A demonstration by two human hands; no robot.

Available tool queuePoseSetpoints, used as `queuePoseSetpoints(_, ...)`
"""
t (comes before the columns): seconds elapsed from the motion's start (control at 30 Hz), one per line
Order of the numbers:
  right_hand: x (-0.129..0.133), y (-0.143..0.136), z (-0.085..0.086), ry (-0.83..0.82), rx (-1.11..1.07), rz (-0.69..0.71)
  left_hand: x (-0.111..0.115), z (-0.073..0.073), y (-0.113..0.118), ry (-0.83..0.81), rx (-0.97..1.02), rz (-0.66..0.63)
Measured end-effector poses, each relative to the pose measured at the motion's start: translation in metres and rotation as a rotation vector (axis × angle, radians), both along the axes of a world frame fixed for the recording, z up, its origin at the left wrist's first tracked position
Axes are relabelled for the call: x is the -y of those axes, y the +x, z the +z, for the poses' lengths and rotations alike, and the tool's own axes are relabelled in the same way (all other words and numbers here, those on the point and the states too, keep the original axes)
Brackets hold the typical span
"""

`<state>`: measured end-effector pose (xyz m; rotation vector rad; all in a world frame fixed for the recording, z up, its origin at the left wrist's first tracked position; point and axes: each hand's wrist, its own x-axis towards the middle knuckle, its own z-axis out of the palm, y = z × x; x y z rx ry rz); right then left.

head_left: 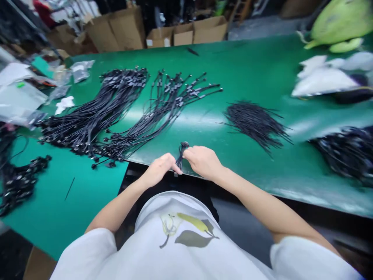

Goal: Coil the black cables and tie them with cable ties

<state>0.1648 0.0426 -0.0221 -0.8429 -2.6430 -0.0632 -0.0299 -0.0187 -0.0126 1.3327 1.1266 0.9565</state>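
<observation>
A short black cable bundle [180,155] is held upright between my two hands at the table's front edge. My left hand [161,168] grips its left side, with the thumb near the bundle's lower end. On the right, my right hand [201,160] pinches the bundle near its top, fingers bent together. Beyond my hands, long black cables with connectors lie in two spread groups, one at the left [99,109] and one nearer the middle [157,112]. A pile of thin black ties [255,122] lies to the right of my hands.
The green table [233,66] runs across the view, with a lower green surface [96,198] at the left. More cables [346,153] lie far right, below white bags [323,79] and a green plush item [344,19]. Cardboard boxes [210,31] stand behind. Plastic bags [81,70] lie left.
</observation>
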Motion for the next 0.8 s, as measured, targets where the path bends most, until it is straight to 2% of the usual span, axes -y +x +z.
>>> queuePoseSetpoints(0.07,0.001,0.003,0.004,0.038,-0.027,-0.066,0.003,-0.01,0.008,-0.081,-0.042,-0.098)
queuePoseSetpoints(0.1,0.003,0.002,0.005,0.058,-0.05,-0.07,0.003,-0.016,0.013,-0.138,-0.017,-0.088)
queuePoseSetpoints(0.17,0.009,0.001,0.006,0.051,-0.103,-0.048,-0.001,-0.026,0.02,-0.239,0.08,0.016)
queuePoseSetpoints(0.23,0.014,0.0,0.002,-0.053,-0.155,-0.009,-0.007,-0.03,0.023,-0.302,0.166,0.067)
queuePoseSetpoints(0.37,0.017,0.007,-0.014,-0.372,-0.256,0.07,-0.015,-0.02,0.026,-0.314,0.211,-0.088)
queuePoseSetpoints(0.43,0.017,0.014,-0.021,-0.487,-0.298,0.076,-0.016,-0.015,0.031,-0.209,0.107,-0.092)
queuePoseSetpoints(0.5,0.021,0.022,-0.021,-0.495,-0.312,0.008,-0.017,-0.014,0.038,-0.103,-0.023,-0.058)
queuePoseSetpoints(0.6,0.032,0.036,-0.01,-0.272,-0.29,-0.177,-0.022,-0.017,0.049,0.041,-0.22,0.007)
queuePoseSetpoints(0.7,0.039,0.045,0.006,-0.094,-0.263,-0.239,-0.031,-0.022,0.054,0.37,-0.55,-0.005)
queuePoseSetpoints(0.73,0.039,0.047,0.008,-0.103,-0.238,-0.238,-0.035,-0.024,0.055,0.511,-0.659,-0.047)
queuePoseSetpoints(0.8,0.032,0.05,0.007,-0.244,-0.142,-0.221,-0.041,-0.025,0.058,0.783,-0.805,-0.165)
